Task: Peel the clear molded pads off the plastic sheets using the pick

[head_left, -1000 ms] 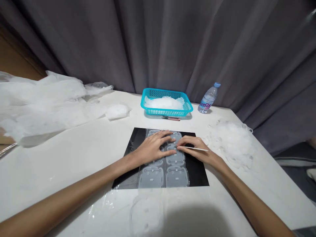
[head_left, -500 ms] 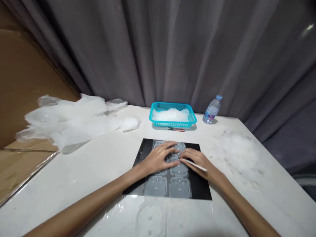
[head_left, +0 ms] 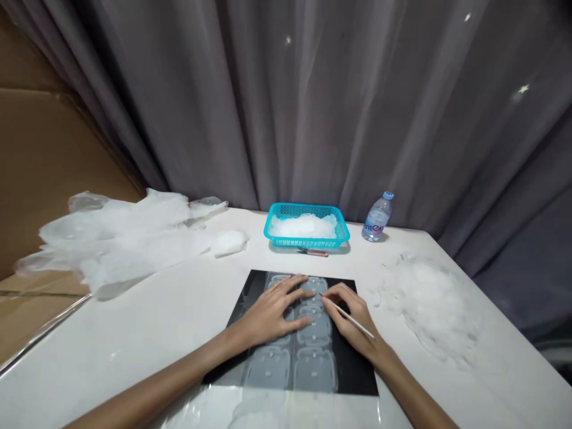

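Note:
A translucent plastic sheet of rounded die-cut shapes (head_left: 292,366) lies on a black mat (head_left: 355,372) in the middle of the white table (head_left: 156,333). My left hand (head_left: 272,310) lies flat on the sheet with fingers spread, pressing it down. My right hand (head_left: 351,316) pinches a thin white stick (head_left: 353,320) like a pen, its tip touching the sheet near the upper shapes, just right of my left fingertips.
A turquoise basket (head_left: 307,226) of white plastic pieces stands behind the mat, a small red-handled tool (head_left: 315,252) in front of it. A water bottle (head_left: 376,218) stands at back right. Crumpled clear plastic (head_left: 116,238) covers the left; a scrap heap (head_left: 424,298) lies right. Grey curtain behind.
The camera has tilted up, so the table sits lower in view. My right hand shifted slightly and the stick now points more steeply at the sheet. My left hand stays flat.

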`<state>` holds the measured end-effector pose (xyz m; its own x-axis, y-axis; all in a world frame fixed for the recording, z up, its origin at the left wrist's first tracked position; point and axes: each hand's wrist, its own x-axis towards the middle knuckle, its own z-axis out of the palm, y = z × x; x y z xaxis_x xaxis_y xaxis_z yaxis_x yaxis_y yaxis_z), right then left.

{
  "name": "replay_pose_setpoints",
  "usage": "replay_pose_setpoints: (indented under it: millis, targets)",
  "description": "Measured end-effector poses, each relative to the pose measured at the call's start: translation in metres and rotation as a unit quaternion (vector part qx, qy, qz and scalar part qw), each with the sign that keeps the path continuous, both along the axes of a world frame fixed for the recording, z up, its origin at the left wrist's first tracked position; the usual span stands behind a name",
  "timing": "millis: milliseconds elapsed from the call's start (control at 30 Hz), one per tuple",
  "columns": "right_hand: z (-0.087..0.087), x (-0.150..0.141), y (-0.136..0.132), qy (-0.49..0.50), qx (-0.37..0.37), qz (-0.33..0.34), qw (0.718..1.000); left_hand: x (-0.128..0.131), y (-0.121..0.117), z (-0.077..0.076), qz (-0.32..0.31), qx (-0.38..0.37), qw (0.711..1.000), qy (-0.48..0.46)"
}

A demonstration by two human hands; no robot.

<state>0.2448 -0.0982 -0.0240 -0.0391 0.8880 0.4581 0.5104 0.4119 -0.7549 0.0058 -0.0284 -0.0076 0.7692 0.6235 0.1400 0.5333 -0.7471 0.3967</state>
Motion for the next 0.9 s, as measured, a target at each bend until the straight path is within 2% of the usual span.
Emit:
replay_pose_setpoints:
  millis: [333, 700, 900]
  targets:
    - [0.008, 0.011, 0.002, 0.062, -0.078, 0.086, 0.991, 0.008, 0.003, -0.003, -0.005, -0.015, 1.000, -0.012]
    - [-0.008, 0.020, 0.008, 0.105, -0.094, 0.065, 0.988, 0.010, 0.006, -0.010, -0.015, -0.020, 0.999, -0.043]
    - [0.000, 0.015, 0.007, 0.111, -0.095, 0.048, 0.988, 0.008, 0.002, -0.008, -0.017, -0.001, 0.999, -0.050]
